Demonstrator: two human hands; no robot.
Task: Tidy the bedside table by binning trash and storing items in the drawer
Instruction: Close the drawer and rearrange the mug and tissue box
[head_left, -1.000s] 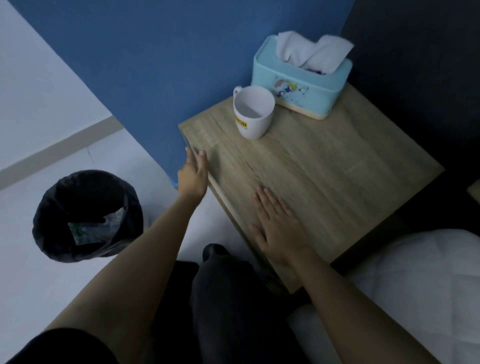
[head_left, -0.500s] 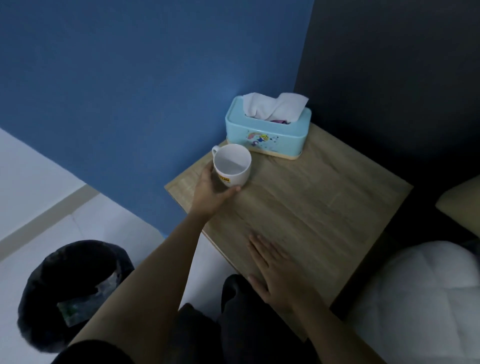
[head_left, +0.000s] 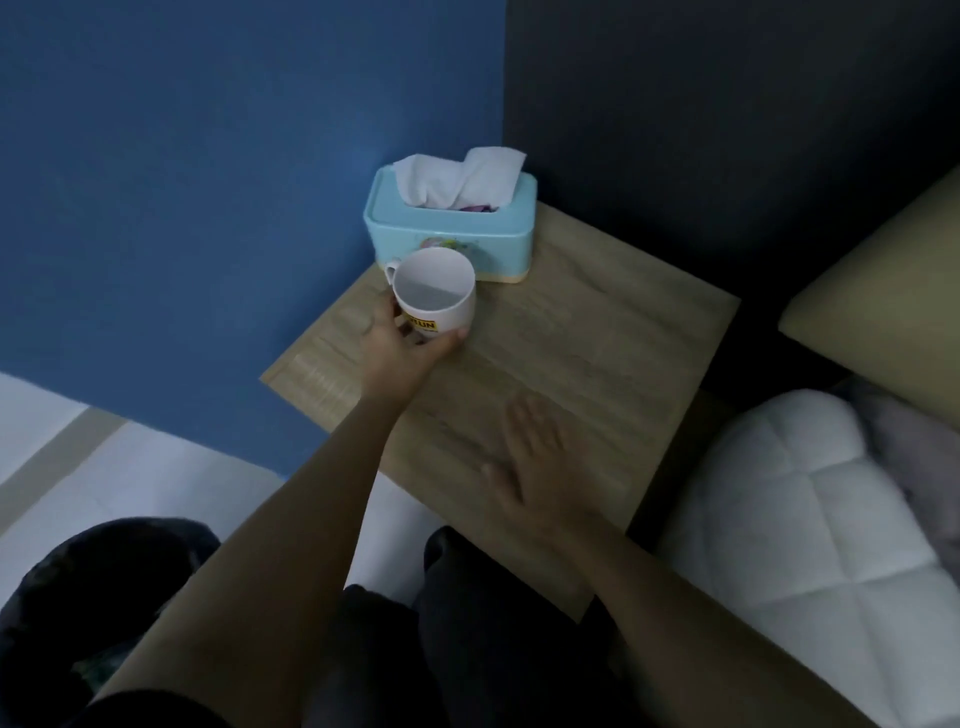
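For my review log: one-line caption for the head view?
Left hand grips white mug before tissue box; right hand flat on bedside table.

Left hand (head_left: 400, 343) grips mug (head_left: 434, 296); right hand (head_left: 535, 467) flat on table (head_left: 597, 353)

One square wooden bedside table (head_left: 597, 353). One white ceramic mug with a yellow label (head_left: 435, 297). One light blue plastic tissue box (head_left: 450, 228), with white tissue sheets (head_left: 457, 174) standing out of its top slot; their number cannot be told. One black-lined waste bin (head_left: 88, 587), partly in view at the lower left. One white quilted pillow (head_left: 810, 525). One tan padded cushion or headboard panel (head_left: 883, 260) at the right edge. Two bare hands: one left hand (head_left: 400, 348), one right hand (head_left: 535, 467).
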